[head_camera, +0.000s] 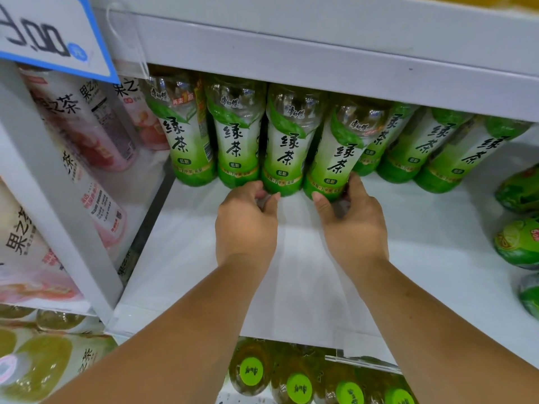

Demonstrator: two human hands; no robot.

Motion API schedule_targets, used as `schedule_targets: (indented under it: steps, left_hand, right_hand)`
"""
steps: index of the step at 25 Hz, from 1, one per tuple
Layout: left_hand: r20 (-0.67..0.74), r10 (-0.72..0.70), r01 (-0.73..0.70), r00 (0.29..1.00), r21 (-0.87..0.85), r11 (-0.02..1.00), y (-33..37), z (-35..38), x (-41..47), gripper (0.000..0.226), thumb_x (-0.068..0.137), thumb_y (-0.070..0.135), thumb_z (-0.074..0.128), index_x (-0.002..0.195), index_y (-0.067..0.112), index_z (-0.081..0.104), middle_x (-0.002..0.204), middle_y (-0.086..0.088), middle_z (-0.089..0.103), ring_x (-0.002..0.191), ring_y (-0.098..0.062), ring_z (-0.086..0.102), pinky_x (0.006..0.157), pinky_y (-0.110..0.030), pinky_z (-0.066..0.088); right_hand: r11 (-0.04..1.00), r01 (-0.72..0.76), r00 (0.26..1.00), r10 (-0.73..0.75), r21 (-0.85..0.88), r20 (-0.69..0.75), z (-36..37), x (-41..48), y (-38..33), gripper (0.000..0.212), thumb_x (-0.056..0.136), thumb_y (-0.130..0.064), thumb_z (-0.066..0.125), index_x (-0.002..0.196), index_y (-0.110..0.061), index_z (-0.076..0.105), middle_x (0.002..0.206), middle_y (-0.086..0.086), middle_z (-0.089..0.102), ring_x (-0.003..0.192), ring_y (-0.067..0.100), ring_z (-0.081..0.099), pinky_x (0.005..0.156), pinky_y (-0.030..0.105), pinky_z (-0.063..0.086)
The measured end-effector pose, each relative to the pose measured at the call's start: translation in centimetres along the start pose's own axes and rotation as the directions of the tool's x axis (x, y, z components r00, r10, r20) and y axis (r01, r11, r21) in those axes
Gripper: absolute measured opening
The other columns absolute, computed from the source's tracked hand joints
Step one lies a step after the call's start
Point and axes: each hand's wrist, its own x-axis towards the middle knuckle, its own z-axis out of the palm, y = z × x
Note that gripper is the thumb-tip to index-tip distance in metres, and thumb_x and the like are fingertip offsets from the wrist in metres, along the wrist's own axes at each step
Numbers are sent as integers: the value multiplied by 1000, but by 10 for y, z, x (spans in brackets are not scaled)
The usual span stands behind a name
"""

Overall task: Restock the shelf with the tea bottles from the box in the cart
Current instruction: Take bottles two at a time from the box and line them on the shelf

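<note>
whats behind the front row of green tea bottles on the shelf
More green tea bottles stand behind the front row, their labels showing in the gaps. The shelf above covers the caps, and anything farther back is hidden.

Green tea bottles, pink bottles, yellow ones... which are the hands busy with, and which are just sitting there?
Part of the job:
- left hand
- right hand
- green tea bottles in a row
- white shelf

Just sitting there:
- pink tea bottles
- price tag
- green-capped bottles on the shelf below
</note>
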Motion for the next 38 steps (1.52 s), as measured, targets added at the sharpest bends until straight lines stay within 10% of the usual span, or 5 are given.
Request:
schedule_targets:
  steps: [11, 16, 21, 29, 38]
  left_hand:
    - [36, 138, -142, 990, 126, 982, -2, 0, 1, 16, 94, 25, 65, 100, 11, 70, 97, -4, 66, 85, -23, 61, 69, -27, 39]
    - [222, 114, -141, 968, 108, 984, 0, -15, 5, 31, 96, 26, 61, 122, 10, 65, 117, -5, 63, 103, -25, 60, 84, -28, 40]
    - [428, 7, -7, 904, -1, 1000, 17, -40, 10, 36, 97, 36, 59, 126, 13, 59, 126, -3, 58, 112, -23, 57, 90, -27, 40]
    - [685, -210, 330, 698, -47, 943, 38, -114, -53, 57, 99, 50, 54, 150, 28, 41, 135, 12, 48, 117, -7, 46, 99, -27, 34]
    - [796, -296, 314, 528, 141, 939, 54, -216, -134, 60, 100, 58, 44, 151, 27, 42, 150, 5, 47, 134, -15, 46, 113, -43, 37]
  right_hand:
    - [1000, -14, 1000, 14, 2, -7, -1, -2, 0, 75, 79, -73, 56, 145, -39, 44, 112, -6, 67, 105, 13, 64, 93, 40, 56]
    - [991, -33, 999, 33, 126, 3, -8, -16, -12, 47, 94, -39, 62, 139, -29, 55, 120, -11, 70, 115, 9, 64, 101, 29, 51]
    - [940, -246, 969, 234, 235, 75, -26, -35, -42, 38, 100, -35, 59, 136, -24, 57, 122, -8, 65, 110, 13, 60, 84, 20, 45]
    - [736, -539, 839, 511, 410, 187, -54, -139, -64, 48, 100, -40, 59, 145, -25, 48, 131, -4, 60, 102, 13, 67, 107, 41, 49]
    - [703, -656, 753, 587, 273, 298, -118, -270, -112, 53, 104, -46, 50, 153, -28, 40, 146, -3, 50, 132, 20, 53, 114, 48, 43]
